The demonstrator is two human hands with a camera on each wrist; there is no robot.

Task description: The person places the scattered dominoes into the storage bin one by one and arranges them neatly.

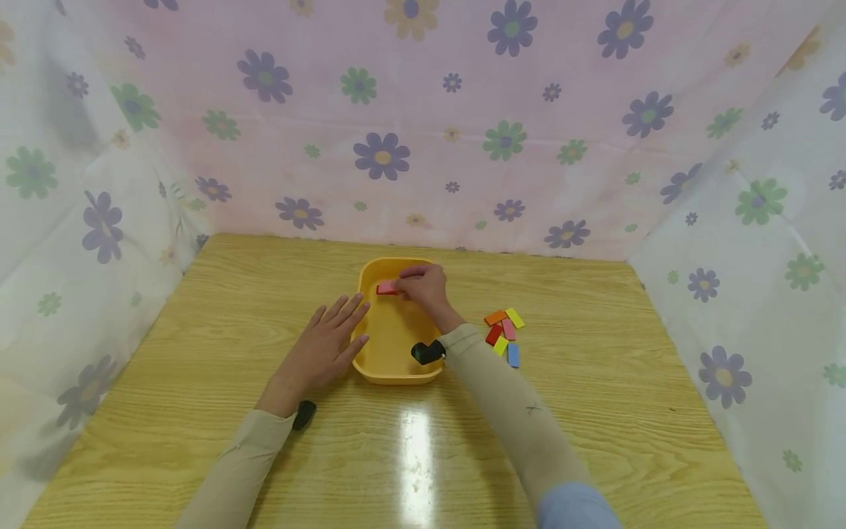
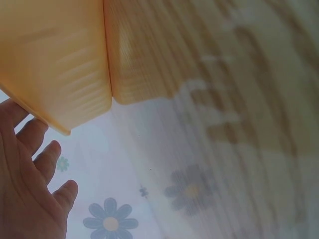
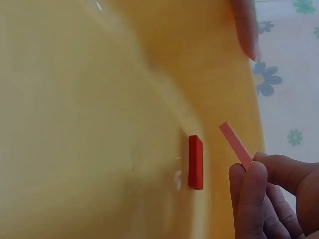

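Note:
A yellow-orange plastic tub [image 1: 390, 342] stands on the table. My left hand [image 1: 322, 351] lies against its left rim, fingers spread and nearly straight; the left wrist view shows its fingertips at the tub's edge. Inside the tub's far part, my right hand [image 1: 424, 288] pinches a pink block [image 3: 236, 145] between thumb and fingers, one end sticking out. Just below it a red block [image 3: 196, 163] rests on the tub floor near the wall, apart from the pink one in the right wrist view.
Right of the tub, several flat blocks lie loose on the table: an orange one [image 1: 495, 317], a blue one [image 1: 513, 355], a red one [image 1: 494, 334], a pink one [image 1: 508, 329] and two yellow ones. Flowered cloth [image 1: 423, 184] hangs behind and at both sides.

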